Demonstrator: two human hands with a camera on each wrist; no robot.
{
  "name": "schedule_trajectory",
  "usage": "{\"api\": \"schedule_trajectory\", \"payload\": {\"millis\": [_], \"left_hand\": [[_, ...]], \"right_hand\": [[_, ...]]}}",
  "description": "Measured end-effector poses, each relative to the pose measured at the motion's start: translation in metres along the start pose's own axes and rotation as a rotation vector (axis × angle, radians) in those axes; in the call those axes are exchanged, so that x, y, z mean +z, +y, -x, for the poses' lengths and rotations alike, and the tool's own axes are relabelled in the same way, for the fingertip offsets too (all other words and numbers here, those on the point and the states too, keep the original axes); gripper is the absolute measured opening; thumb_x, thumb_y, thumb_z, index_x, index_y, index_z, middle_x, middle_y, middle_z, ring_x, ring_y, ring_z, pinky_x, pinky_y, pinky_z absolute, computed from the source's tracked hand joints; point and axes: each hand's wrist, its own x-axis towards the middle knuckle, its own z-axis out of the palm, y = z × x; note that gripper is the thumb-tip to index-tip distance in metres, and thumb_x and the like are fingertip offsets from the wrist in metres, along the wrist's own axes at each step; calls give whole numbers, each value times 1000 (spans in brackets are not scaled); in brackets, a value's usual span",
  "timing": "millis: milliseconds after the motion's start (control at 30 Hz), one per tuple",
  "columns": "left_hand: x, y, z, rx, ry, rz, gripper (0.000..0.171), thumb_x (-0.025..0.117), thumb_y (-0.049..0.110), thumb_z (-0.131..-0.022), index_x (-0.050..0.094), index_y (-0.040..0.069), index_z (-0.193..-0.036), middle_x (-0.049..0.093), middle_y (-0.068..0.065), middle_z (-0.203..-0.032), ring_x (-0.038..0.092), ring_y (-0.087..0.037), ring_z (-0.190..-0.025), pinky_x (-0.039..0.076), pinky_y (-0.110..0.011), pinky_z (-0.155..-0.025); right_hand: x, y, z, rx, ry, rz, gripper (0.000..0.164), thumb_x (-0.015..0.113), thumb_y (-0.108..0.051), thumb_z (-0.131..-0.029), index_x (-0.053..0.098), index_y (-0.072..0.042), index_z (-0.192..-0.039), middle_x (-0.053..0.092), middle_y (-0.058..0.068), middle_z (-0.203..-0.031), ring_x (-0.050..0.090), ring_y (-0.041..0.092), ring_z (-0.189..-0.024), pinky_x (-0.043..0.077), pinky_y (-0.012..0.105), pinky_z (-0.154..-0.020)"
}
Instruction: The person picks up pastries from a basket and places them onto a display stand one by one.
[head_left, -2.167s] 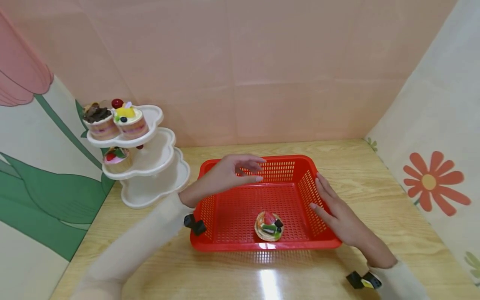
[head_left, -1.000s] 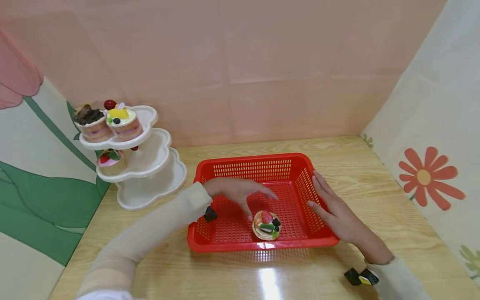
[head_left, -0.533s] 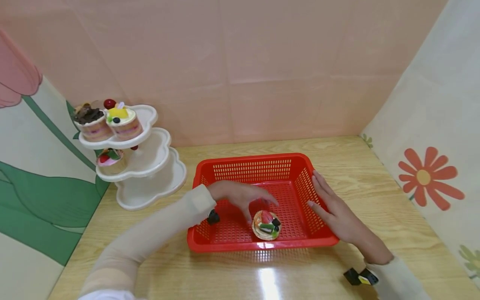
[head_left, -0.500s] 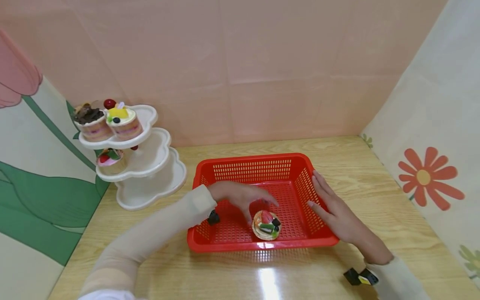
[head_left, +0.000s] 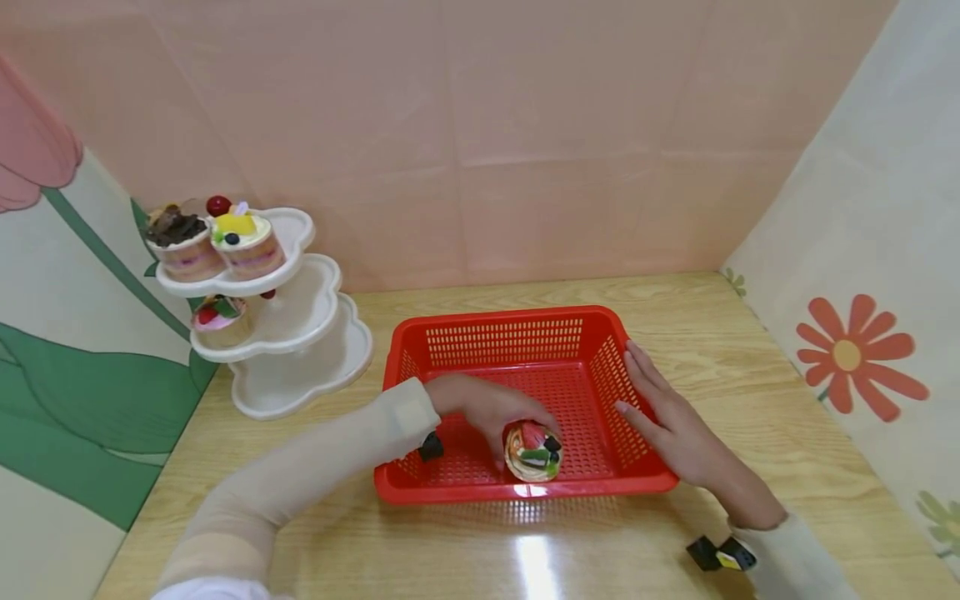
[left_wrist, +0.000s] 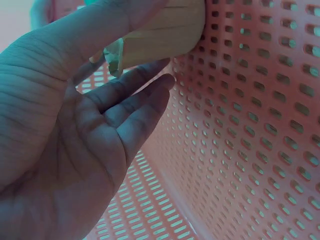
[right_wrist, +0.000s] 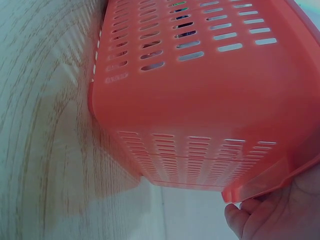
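Note:
A cupcake [head_left: 533, 454] topped with strawberry, green and dark fruit pieces sits near the front wall inside the red plastic basket [head_left: 525, 493]. My left hand [head_left: 495, 410] reaches over the basket's left side and grips the cupcake, fingers behind it and thumb at its left. In the left wrist view the thumb lies along the pale pleated side of the cupcake [left_wrist: 167, 32], with several fingers curved below. My right hand [head_left: 678, 433] rests on the basket's right rim, its fingers mostly straight. The right wrist view shows fingertips at the basket's rim [right_wrist: 260, 187].
A white three-tier stand [head_left: 300, 321] with scalloped plates is at the left. Its top tier carries a chocolate-topped cake cup [head_left: 183, 246] and a yellow-fruit cake cup [head_left: 249, 246]; a pink-topped cupcake [head_left: 221, 321] sits on the middle tier. Walls border the wooden table [head_left: 675, 304].
My left hand has come down from above the basket, over to the cupcake, and its fingers have closed round it. My right hand stays at the rim.

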Motion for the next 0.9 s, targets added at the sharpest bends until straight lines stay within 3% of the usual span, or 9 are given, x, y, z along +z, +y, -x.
{"api": "schedule_trajectory", "payload": {"millis": [333,567,900], "left_hand": [[1,-3,0,9,22,56,66,89,16,-79,55,12,-136,58,5,-127,52,-5,-117,42,-17,-102],[1,-3,0,18,65,15,57,85,16,-83,57,9,-132,60,4,-121,55,-4,-109,45,-15,-97],[-5,0,7,-17,140,51,57,87,26,-82,57,13,-129,63,9,-115,59,-2,-104,49,-16,-93]], "right_hand": [[1,1,-1,-8,7,-10,71,54,-27,-106,14,-8,-162,3,4,-171,8,38,-155,27,75,-106],[1,2,0,-7,12,0,71,53,-28,-106,15,-9,-162,4,3,-171,8,37,-155,29,75,-105],[1,0,-1,-6,8,3,71,53,-29,-106,14,-8,-162,3,4,-171,10,38,-154,31,73,-105]]}}
